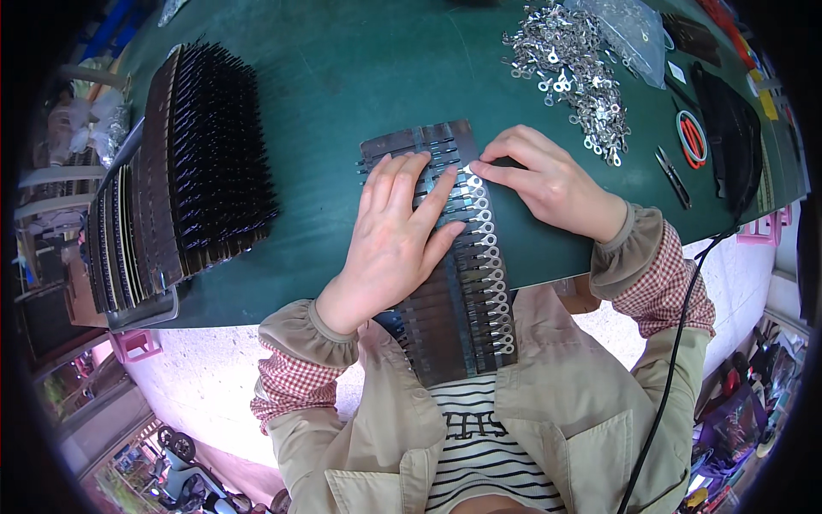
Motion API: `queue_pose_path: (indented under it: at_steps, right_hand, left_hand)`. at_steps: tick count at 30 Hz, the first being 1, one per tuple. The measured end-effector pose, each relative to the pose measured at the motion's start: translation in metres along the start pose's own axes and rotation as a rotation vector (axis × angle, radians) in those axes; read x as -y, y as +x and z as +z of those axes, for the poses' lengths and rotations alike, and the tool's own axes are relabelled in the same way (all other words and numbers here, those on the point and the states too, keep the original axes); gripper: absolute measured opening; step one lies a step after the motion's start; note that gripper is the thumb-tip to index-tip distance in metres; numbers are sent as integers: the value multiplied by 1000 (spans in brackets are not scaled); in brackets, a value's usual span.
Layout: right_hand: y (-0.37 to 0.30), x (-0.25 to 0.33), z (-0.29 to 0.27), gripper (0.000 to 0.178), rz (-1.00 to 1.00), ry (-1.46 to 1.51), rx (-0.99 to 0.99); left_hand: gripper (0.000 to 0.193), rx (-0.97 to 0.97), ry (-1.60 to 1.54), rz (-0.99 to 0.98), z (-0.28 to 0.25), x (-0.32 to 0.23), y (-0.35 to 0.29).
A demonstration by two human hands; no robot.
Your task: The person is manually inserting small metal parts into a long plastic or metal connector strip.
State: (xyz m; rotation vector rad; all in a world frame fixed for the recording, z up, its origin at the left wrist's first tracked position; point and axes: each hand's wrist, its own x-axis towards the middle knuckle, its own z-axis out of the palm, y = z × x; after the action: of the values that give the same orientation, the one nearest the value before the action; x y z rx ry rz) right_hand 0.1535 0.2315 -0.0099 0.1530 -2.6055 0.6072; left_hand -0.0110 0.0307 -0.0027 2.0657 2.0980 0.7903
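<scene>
A long dark board (432,325) lies on the table and reaches over its near edge toward my body. Thin dark pins cross it, and silver ring terminals (493,274) stand in a row along its right side. My left hand (387,231) rests on the board's upper half, fingers stretched out and spread over the pins. At the top of the row, my right hand (556,184) pinches a ring terminal between thumb and forefinger against the board's right edge. The fingertips partly hide that terminal.
Loose ring terminals (591,103) lie heaped at the far right beside a clear plastic bag (629,34). Small snips (674,177), orange-handled scissors (692,137) and a black cloth item (728,128) lie rightward. Stacked boards with dark bristling pins (218,154) stand on the left.
</scene>
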Motion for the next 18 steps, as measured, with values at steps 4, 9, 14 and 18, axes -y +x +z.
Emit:
queue_pose_path:
  at_steps: [4, 9, 14, 18]
  right_hand:
    - [0, 0, 1, 38, -5, -3, -4]
    - [0, 3, 0, 39, -2, -15, -2]
    - [-1, 3, 0, 43, -3, -21, 11]
    - [-1, 3, 1, 43, -8, -23, 5]
  left_hand:
    - [55, 6, 28, 3, 0, -1, 1]
    - [55, 16, 64, 1, 0, -3, 2]
    - [55, 8, 56, 5, 0, -2, 2]
    - [55, -3, 43, 8, 1, 0, 1]
